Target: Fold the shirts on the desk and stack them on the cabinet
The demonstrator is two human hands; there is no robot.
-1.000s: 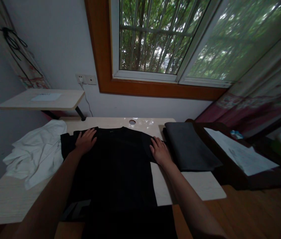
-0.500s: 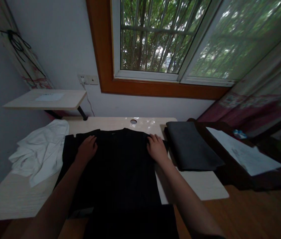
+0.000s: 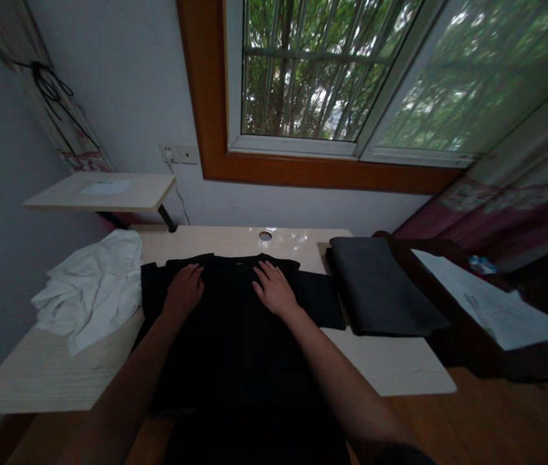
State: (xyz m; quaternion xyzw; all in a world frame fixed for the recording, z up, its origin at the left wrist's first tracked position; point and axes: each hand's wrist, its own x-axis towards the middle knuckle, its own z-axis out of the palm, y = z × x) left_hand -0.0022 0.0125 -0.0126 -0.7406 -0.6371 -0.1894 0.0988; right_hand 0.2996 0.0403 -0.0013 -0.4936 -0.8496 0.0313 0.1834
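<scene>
A black T-shirt lies spread over the desk, collar toward the window and lower part toward me. Its right sleeve stretches out flat beside the dark grey folded item. My left hand rests open on the shirt's left shoulder, fingers pointing to the collar. Just right of the neckline, my right hand lies flat with its fingers apart. The hem blends into dark clothing at the bottom, so its edge is hard to make out.
A crumpled white cloth sits on the desk's left side. The dark grey folded item is at the right. Behind the cloth stands a raised shelf. Papers lie on a dark surface further right.
My right hand has moved left from the shirt's right shoulder toward the collar. The right sleeve now lies extended to the right. My left hand stays on the left shoulder.
</scene>
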